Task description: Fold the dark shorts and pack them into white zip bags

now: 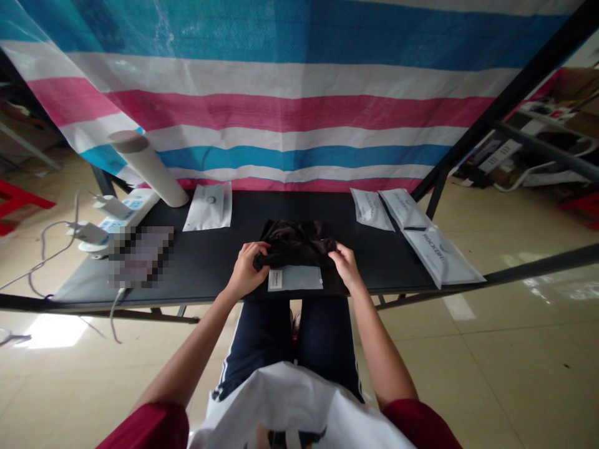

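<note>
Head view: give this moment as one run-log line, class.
left hand: holding black cloth | right hand: holding same cloth | pale packet: at cloth's near edge

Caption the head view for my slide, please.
Left fingers and right fingers hold a dark cloth at either side, a pale packet at its near edge, over a black table.

- In front of me hangs a creased woven plastic sheet with blue, white and pink stripes (281, 112), filling most of my forward view.
- Below it I see a flat black tabletop (285, 203).
- A slanting black metal post (510, 98) rises on my right, with a thinner rail joined to it.
- Glossy cream floor tiles (524, 355) spread around me, with thin joints between them.
- A bright white patch of reflected light (53, 329) shines on my left.
- Beyond that, I see part of a red piece of furniture (21, 201).
</note>
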Available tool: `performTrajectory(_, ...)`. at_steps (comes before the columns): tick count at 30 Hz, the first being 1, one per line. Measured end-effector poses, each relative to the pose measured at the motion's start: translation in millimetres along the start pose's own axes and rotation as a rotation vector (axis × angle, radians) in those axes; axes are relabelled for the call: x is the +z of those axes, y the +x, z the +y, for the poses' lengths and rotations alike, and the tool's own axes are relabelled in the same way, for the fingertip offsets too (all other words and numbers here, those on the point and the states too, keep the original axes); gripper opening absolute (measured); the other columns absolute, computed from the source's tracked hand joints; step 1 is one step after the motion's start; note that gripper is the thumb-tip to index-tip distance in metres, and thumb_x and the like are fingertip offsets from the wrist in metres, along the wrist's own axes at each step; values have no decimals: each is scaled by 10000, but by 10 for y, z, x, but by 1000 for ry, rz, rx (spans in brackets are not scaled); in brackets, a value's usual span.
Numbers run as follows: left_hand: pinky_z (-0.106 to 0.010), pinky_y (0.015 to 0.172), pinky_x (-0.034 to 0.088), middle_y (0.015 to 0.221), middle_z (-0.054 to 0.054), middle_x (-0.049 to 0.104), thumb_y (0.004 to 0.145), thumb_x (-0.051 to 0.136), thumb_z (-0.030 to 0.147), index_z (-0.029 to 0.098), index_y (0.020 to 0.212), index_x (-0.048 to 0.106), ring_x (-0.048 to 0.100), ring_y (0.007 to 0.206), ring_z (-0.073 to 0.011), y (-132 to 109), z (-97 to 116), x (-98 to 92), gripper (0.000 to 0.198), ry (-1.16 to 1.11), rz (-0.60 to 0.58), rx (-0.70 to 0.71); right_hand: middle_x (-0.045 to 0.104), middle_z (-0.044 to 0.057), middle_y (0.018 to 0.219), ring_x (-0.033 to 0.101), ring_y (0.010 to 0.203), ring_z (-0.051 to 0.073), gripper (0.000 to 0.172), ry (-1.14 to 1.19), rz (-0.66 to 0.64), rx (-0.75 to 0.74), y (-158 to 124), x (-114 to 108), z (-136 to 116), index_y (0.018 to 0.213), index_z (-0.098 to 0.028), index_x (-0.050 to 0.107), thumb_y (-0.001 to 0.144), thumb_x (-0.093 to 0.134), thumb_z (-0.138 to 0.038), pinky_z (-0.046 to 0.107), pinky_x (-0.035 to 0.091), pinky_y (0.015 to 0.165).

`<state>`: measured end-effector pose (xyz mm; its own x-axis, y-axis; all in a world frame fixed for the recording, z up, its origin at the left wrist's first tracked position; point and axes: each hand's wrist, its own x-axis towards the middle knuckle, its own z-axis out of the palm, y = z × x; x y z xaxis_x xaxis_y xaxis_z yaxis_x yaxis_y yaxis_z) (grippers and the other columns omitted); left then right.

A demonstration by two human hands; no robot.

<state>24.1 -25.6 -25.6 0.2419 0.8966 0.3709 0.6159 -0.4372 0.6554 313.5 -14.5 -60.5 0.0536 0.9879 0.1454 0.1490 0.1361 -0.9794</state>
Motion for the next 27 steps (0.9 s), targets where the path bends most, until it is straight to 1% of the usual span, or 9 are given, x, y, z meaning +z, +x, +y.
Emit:
performTrajectory(2, -401, 949, 430, 1088, -52, 657, 693, 545, 169, 223, 866, 477, 569, 1048, -238, -69, 62, -35, 194, -48, -42, -11, 632, 4, 750, 560, 728, 176, 187, 96, -24, 26, -44, -28, -14, 740, -202, 588, 784, 515, -368, 271, 447, 674)
performTrajectory(5, -387, 916, 419, 1062, -53, 671, 728, 563, 224, 215, 888, 500, 593, 1005, -235, -194, 133, -78, 173, -72, -96, -23, 552, -16, 636, 534, 646, 160, 193, 253, 11, 35, -99, -58, 1, 642, -225, 481, 782, 468, -357, 260, 424, 624)
performTrajectory(7, -381, 908, 403, 1041, -51, 680, 769, 571, 266, 210, 885, 524, 603, 985, -230, -273, 163, -96, 138, -74, -127, -20, 574, -7, 634, 585, 677, 177, 209, 332, 5, 54, -136, -71, 11, 635, -235, 443, 791, 444, -373, 276, 446, 661)
performTrajectory(10, -372, 907, 386, 968, -41, 694, 841, 560, 331, 205, 864, 562, 620, 938, -215, -360, 174, -93, 128, -87, -186, -11, 667, 28, 673, 673, 808, 235, 286, 362, -53, 101, -195, -85, 4, 642, -248, 392, 839, 385, -455, 351, 480, 810)
performTrajectory(13, -365, 897, 382, 888, -25, 697, 898, 525, 383, 207, 842, 595, 630, 877, -197, -406, 164, -46, 197, -65, -217, -39, 710, 48, 686, 701, 857, 264, 361, 313, -74, 106, -239, -86, -10, 655, -252, 402, 881, 351, -528, 403, 473, 889)
performTrajectory(18, -358, 816, 379, 805, -14, 680, 917, 507, 479, 217, 825, 614, 621, 807, -198, -382, 243, 97, 298, 117, -216, -105, 720, 45, 712, 684, 771, 226, 425, 129, -48, 35, -271, -18, -32, 672, -233, 522, 931, 373, -536, 355, 470, 833)
performTrajectory(23, -363, 765, 373, 753, -36, 674, 909, 489, 553, 217, 924, 619, 625, 842, -244, -152, 484, 326, 360, 349, -204, -113, 708, 39, 758, 649, 765, 207, 415, -111, -49, -36, -335, 79, -67, 698, -224, 615, 938, 448, -518, 311, 453, 760)
performTrajectory(25, -377, 770, 373, 791, -61, 696, 891, 520, 534, 206, 923, 619, 629, 877, -271, -34, 579, 441, 345, 442, -209, -113, 705, 39, 764, 646, 759, 204, 396, -176, -50, -45, -358, 93, -74, 730, -218, 648, 933, 477, -512, 298, 448, 722)
performTrajectory(27, -385, 777, 374, 839, -76, 714, 876, 551, 460, 201, 877, 620, 632, 897, -281, 62, 645, 523, 268, 499, -238, -106, 702, 38, 758, 645, 746, 201, 387, -213, -52, -50, -371, 91, -80, 744, -214, 660, 934, 486, -503, 287, 439, 684)
